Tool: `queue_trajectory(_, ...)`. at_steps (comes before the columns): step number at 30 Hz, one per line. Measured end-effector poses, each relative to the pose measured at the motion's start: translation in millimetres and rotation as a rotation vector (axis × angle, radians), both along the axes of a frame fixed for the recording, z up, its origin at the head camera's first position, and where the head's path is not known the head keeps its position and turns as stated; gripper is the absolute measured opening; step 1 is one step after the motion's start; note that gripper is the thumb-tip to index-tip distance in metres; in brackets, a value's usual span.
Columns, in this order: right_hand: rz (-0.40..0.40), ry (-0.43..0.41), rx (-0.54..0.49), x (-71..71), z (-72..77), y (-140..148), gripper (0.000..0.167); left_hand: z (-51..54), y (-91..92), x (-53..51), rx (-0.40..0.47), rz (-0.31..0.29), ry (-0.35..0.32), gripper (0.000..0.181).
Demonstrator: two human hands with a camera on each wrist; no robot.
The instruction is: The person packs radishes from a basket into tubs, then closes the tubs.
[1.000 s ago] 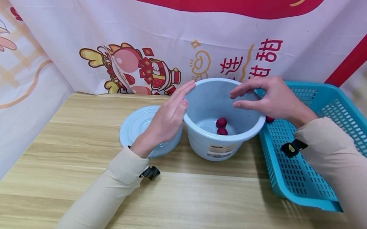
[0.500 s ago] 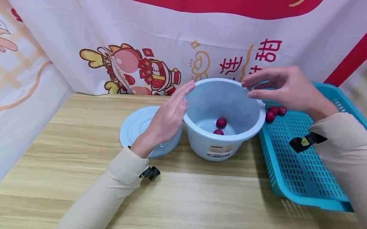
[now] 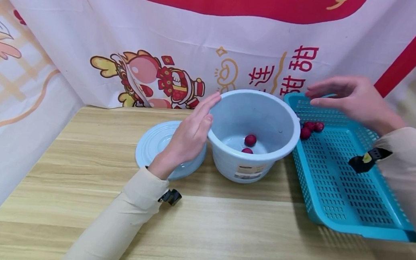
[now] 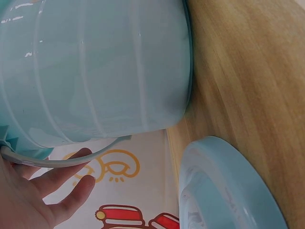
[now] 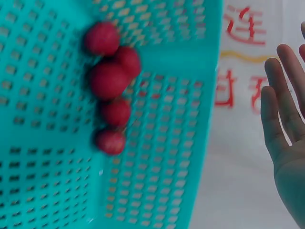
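Note:
A light blue plastic bucket (image 3: 222,161) stands upright on the table, with two dark red round fruits (image 3: 250,140) visible on its floor. My left hand (image 3: 188,134) rests with fairly straight fingers against the bucket's left side at the rim. The left wrist view shows those fingers beside the bucket's thin handle (image 4: 52,163). Over the back of a teal perforated basket (image 3: 307,189) hovers my right hand (image 3: 355,101), fingers extended and holding nothing. Several dark red round fruits (image 5: 108,80) lie clustered in the basket's back left corner; their exact kind is unclear.
A round light blue lid (image 3: 150,146) lies on the wooden table (image 3: 222,235) left of the bucket, partly under my left forearm. Behind the table hangs a printed white curtain (image 3: 146,25). The basket stands close to the bucket's right side.
My right hand has moved right, from above the bucket to above the basket, uncovering the fruits there. The lower fruit in the bucket has shifted slightly. My left hand stays put.

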State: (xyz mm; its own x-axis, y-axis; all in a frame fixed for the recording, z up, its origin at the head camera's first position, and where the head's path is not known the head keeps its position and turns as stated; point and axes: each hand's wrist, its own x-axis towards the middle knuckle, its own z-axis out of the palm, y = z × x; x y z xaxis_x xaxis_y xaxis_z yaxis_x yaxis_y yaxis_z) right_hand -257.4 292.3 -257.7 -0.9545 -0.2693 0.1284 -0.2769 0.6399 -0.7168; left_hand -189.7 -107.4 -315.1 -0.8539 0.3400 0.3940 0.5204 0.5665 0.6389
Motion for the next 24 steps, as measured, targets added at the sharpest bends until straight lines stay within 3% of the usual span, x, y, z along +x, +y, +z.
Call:
queue_trajectory(8,-0.100,-0.086,0.036,-13.3,-11.7,33.8,0.059,-0.4,-0.4,-0.3,0.001,-0.005,-0.001,0.058)
queue_trajectory(14,-0.166,-0.123,0.138,-20.3,-23.6,48.4,0.073,-0.7,-0.3,-0.5,0.001,0.000,0.007,0.057)
queue_trajectory(24,-0.143,-0.222,0.150,-28.8,-43.1,64.0,0.071,-1.7,-0.6,-1.0,-0.002,-0.001,0.024,0.058)
